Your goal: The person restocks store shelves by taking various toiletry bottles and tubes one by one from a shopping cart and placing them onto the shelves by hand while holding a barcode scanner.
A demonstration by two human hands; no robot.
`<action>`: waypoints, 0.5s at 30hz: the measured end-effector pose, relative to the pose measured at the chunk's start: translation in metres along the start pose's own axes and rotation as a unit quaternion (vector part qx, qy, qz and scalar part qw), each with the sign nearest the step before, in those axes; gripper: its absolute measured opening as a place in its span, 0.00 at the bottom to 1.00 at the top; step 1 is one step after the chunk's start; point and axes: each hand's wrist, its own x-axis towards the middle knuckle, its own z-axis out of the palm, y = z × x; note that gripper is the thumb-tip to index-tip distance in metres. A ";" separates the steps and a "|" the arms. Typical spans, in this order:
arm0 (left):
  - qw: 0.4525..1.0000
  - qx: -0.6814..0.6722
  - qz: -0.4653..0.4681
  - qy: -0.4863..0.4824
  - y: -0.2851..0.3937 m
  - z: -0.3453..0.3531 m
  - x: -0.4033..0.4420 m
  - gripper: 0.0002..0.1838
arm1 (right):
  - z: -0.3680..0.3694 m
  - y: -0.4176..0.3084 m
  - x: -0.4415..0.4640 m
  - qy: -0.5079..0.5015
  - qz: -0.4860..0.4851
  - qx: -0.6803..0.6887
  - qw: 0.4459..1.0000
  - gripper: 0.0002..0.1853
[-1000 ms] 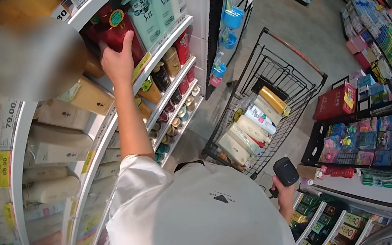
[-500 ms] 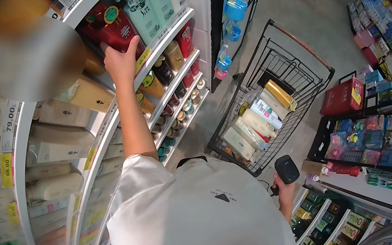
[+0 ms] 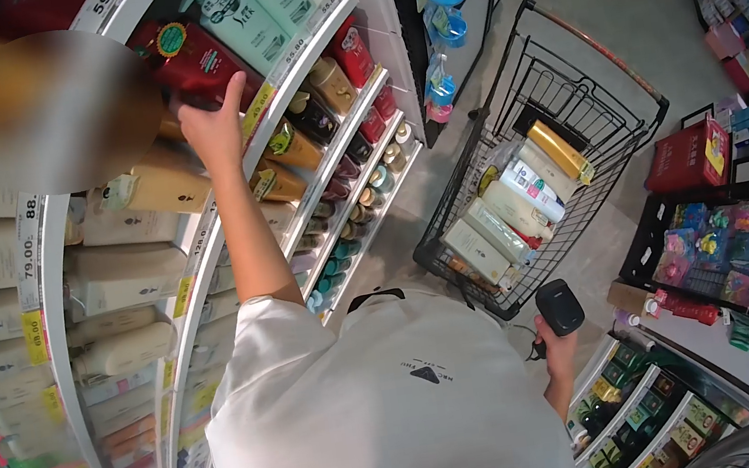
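Observation:
My left hand [image 3: 215, 134] reaches up to the shelf, its thumb at the right of a red bottle [image 3: 195, 63] with a round gold-and-green sticker. The other fingers are mostly hidden at the bottle's lower left, so the grip shows only in part. Mint-green pump bottles [image 3: 241, 23] stand just right of it. At the lower right, my right hand [image 3: 559, 354] is closed around a black handheld device [image 3: 560, 306] with a rounded head. A thin dark cord shows beside that hand.
A black wire shopping cart [image 3: 620, 175] holds several bottles and boxes, including a gold bottle [image 3: 559, 147]. Tiered white shelves [image 3: 65, 277] with packed toiletries curve along the left. At the right stands a black crate [image 3: 633, 269] of colourful packs. A blurred patch covers part of the upper left.
The view has shifted, so the cart and right-hand crate appear farther right and lower. My left hand stays at the red bottle, and my right hand keeps the black device.

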 end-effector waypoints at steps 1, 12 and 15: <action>0.999 -0.009 0.032 0.040 -0.001 0.001 -0.004 0.46 | -0.002 0.001 0.001 0.003 0.001 -0.003 1.000 0.12; 0.841 -0.232 0.116 -0.476 0.130 0.137 -0.255 0.13 | -0.045 0.024 0.018 0.015 0.092 -0.021 0.995 0.12; 0.706 -0.118 0.344 -0.608 0.127 0.214 -0.360 0.15 | -0.059 0.034 0.015 0.036 0.073 -0.010 0.997 0.10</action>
